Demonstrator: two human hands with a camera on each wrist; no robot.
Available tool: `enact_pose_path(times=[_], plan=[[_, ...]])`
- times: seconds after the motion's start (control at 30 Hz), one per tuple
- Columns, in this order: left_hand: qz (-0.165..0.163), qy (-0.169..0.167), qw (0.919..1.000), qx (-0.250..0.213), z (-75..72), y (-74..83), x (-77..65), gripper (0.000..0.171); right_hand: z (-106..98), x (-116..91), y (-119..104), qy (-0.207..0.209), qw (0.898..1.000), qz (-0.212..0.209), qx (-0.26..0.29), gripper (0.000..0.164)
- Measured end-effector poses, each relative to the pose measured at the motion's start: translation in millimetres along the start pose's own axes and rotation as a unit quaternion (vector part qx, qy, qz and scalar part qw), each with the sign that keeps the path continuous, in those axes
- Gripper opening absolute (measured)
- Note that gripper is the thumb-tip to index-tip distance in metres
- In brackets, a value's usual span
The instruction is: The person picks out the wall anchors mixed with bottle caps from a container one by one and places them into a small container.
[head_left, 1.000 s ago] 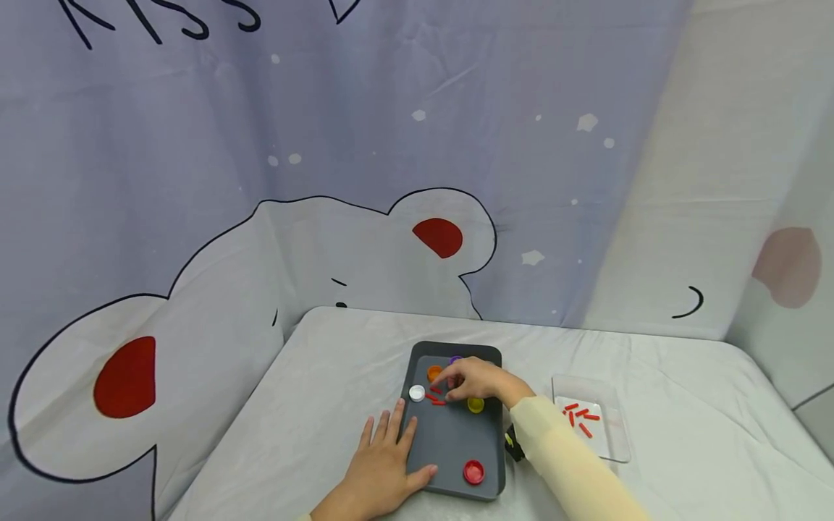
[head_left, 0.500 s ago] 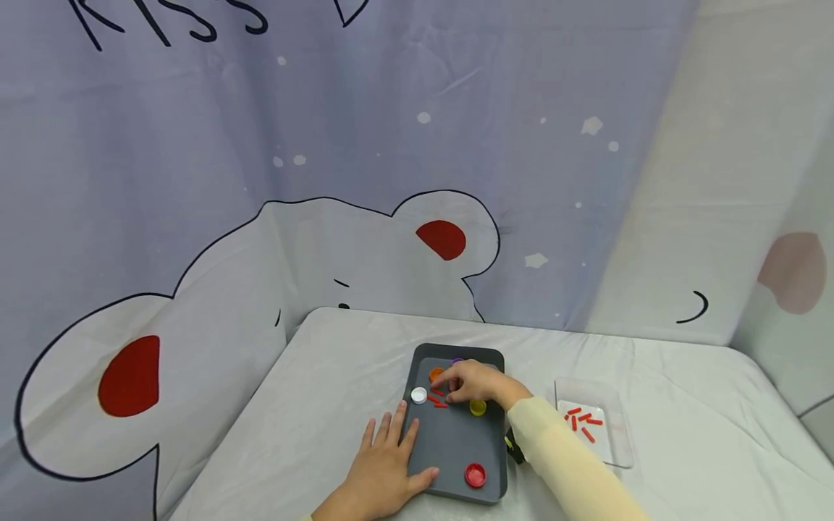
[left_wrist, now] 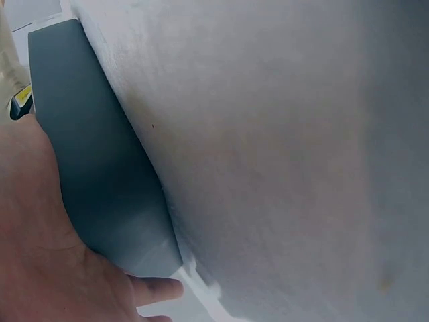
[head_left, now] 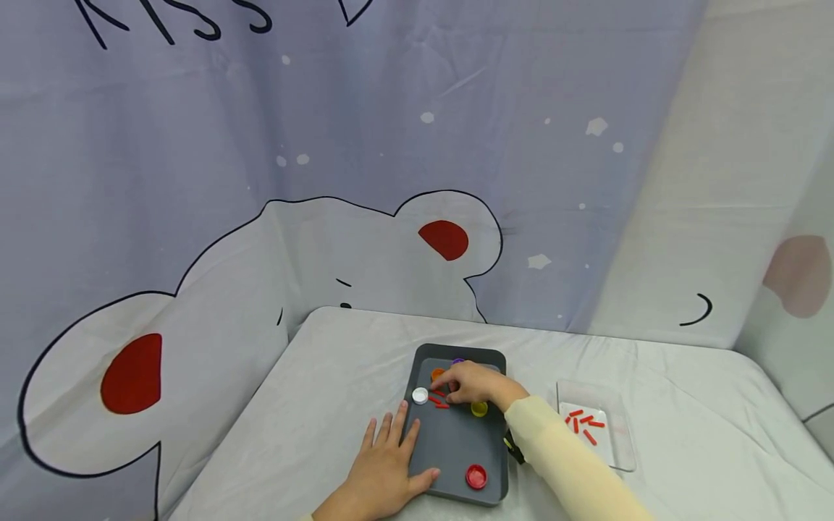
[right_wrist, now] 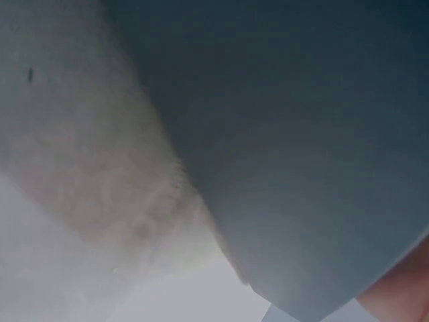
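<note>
A dark grey tray (head_left: pixel 456 450) lies on the white-covered surface. My left hand (head_left: pixel 380 470) rests along its left edge with fingers spread, the thumb over the near rim. Above the tray's far half, my right hand (head_left: pixel 472 383) is bent down, its index finger and thumb at the two ends of a small red stick (head_left: pixel 439 393). Another red stick (head_left: pixel 441 406) lies just nearer, with one more beside it. Around the hand are a white cap (head_left: pixel 420 396), an orange cap (head_left: pixel 437 374), a yellow cap (head_left: pixel 479 409) and a partly covered purple one (head_left: pixel 458 360).
A red cap (head_left: pixel 476 476) sits near the tray's front. Right of the tray stands a clear plastic box (head_left: pixel 624 434) holding several red sticks (head_left: pixel 589 437). A printed curtain (head_left: pixel 365 145) hangs behind. The left wrist view shows the tray's side (left_wrist: pixel 100 147).
The head view has shifted slightly. Both hands keep nearly the same place on the tray, and the right finger and thumb stay at the red stick.
</note>
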State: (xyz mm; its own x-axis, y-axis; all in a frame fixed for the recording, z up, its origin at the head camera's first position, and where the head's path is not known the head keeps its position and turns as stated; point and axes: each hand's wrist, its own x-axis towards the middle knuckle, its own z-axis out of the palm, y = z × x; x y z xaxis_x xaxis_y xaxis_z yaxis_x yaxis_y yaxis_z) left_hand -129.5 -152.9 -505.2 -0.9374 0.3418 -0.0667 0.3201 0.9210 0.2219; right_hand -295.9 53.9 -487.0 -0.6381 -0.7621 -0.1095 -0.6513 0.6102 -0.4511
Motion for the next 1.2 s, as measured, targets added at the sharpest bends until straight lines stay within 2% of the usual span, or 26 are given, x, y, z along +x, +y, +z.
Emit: enact_pose_path(times=[1.2], plan=[[-0.006, -0.001, 1.0, 0.004, -0.4, 1.2, -0.3, 0.091, -1.4, 0.2, -0.3, -0.001, 1.0, 0.008, 0.003, 0.025]])
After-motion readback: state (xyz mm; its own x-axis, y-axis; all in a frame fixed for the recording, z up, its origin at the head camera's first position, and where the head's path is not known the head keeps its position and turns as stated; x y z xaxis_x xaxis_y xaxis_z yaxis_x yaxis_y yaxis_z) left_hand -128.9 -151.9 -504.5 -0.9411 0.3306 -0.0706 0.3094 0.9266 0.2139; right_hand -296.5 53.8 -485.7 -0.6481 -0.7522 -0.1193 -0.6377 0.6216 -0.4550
